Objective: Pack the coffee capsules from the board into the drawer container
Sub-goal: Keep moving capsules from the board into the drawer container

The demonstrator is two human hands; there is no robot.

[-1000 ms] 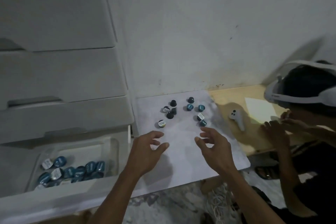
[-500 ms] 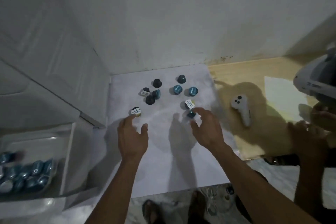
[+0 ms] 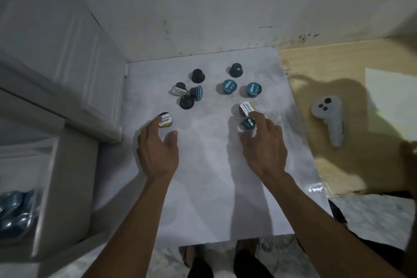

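White, faintly marbled board (image 3: 203,187) fills the middle of the head view, and both bare forearms come onto it from six o'clock.

The left hand (image 3: 158,153) lies low at about seven o'clock of the capsule spread, fingers loosely spread and gripping nothing. Its forefinger tip touches, or all but touches, the near rim of the dark capsule with a white-and-yellow foil lid (image 3: 165,119), which sits alone just at the hand's twelve o'clock.

The right hand (image 3: 262,149) is at about five o'clock, its fingers curled over the small teal capsule lying on its side (image 3: 247,123). Forefinger and thumb look set on either side of it in a pinch, though whether it is off the board I cannot tell. That capsule's long axis runs roughly from seven to one o'clock. Touching it on the far side is a second white-lidded capsule (image 3: 247,108).

Farther off, toward twelve o'clock, seven more capsules stand in two loose groups, two of them showing teal printed lids (image 3: 229,86).

The white drawer container (image 3: 45,187) lies open at the left hand's eight o'clock, blue capsules (image 3: 13,216) already in it. Each hand, then, has its own capsule nearest; the left has the shorter carry, I judge.
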